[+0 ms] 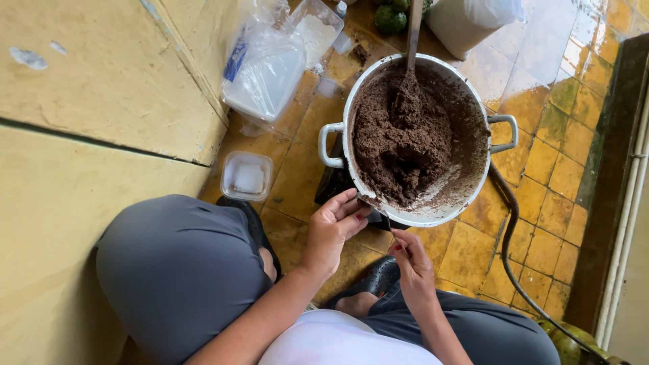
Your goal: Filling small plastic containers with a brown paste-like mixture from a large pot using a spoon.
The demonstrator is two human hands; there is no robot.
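Left hand: the left hand [332, 226] is loosely curled, fingertips at the near rim of the pot, grasping nothing that can be made out.
Right hand: the right hand [410, 260] is pinched on a thin stick-like item, too small to identify, just below the pot's rim.
Pot: a large metal two-handled pot [503, 132] sits on a dark burner [331, 186] on the yellow tiled floor [554, 223].
Contents: thick dark brown mixture [399, 145] fills the pot, smeared up the walls.
Spoon: a wooden spoon [412, 40] stands in the mixture, handle leaning away.
Hose: a dark hose [508, 236] runs from the burner.
Surroundings: small clear tub [247, 176] and bagged plastic containers [267, 71] left of the pot.
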